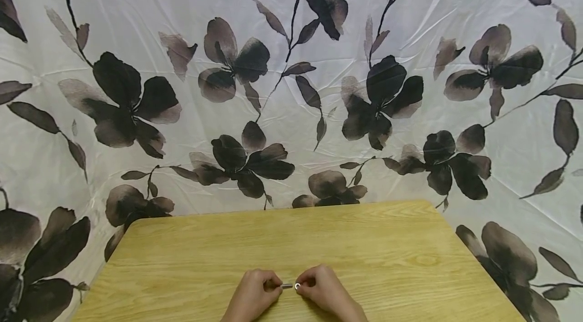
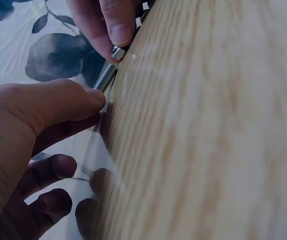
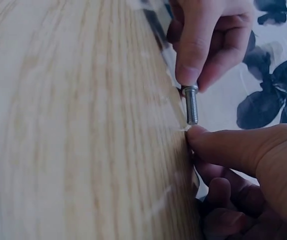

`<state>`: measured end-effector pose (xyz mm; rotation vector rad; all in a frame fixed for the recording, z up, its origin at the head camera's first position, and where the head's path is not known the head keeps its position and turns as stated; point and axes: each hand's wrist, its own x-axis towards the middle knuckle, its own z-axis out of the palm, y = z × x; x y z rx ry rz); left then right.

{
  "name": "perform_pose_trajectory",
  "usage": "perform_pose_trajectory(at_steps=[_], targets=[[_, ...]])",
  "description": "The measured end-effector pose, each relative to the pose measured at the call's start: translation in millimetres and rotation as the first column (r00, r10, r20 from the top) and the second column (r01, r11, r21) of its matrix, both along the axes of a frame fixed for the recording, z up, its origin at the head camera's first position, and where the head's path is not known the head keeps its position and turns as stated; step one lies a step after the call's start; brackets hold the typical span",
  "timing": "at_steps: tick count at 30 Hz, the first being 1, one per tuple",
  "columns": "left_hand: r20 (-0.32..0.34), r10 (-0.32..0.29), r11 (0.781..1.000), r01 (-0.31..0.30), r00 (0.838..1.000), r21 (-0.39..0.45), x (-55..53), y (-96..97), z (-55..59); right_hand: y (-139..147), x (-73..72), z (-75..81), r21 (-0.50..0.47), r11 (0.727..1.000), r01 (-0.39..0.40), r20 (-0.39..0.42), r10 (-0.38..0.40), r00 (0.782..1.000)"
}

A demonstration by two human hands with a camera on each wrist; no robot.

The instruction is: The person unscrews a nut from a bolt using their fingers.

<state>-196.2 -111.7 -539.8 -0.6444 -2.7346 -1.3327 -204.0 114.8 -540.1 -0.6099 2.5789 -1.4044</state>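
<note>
My left hand (image 1: 256, 290) pinches a silver threaded bolt (image 1: 286, 286) by one end between thumb and fingers, its shank pointing right. In the right wrist view the bolt (image 3: 192, 107) shows its thread, with a wider collar at the fingertips; the end beyond is covered by them. My right hand (image 1: 324, 287) pinches a small metal nut (image 1: 297, 286), its hole facing the bolt across a small gap. The left wrist view shows the nut (image 2: 117, 53) with flat sides, just past the bolt's tip (image 2: 106, 77). In the right wrist view my right thumb covers the nut.
Both hands are over the near part of a wood-grain table (image 1: 291, 241) with rounded far corners. A white cloth with dark printed flowers (image 1: 319, 124) hangs behind it and shows along both sides.
</note>
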Motion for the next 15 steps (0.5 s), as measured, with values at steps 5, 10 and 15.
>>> perform_pose_trajectory(at_steps=[5,10,15], targets=[[-0.029,0.007,1.000,-0.007,1.000,0.002,-0.7,-2.5,-0.1,-1.2,-2.6,0.4,0.007,1.000,-0.004,0.004,0.004,1.000],[0.011,0.009,1.000,-0.009,1.000,-0.012,-0.5,-4.6,-0.6,-1.1,-3.6,0.7,-0.003,1.000,-0.026,0.023,0.026,0.999],[0.096,-0.014,1.000,0.014,0.995,0.004,-1.3,-5.3,0.3,0.2,-3.1,0.0,-0.015,1.000,-0.021,0.046,0.022,0.999]])
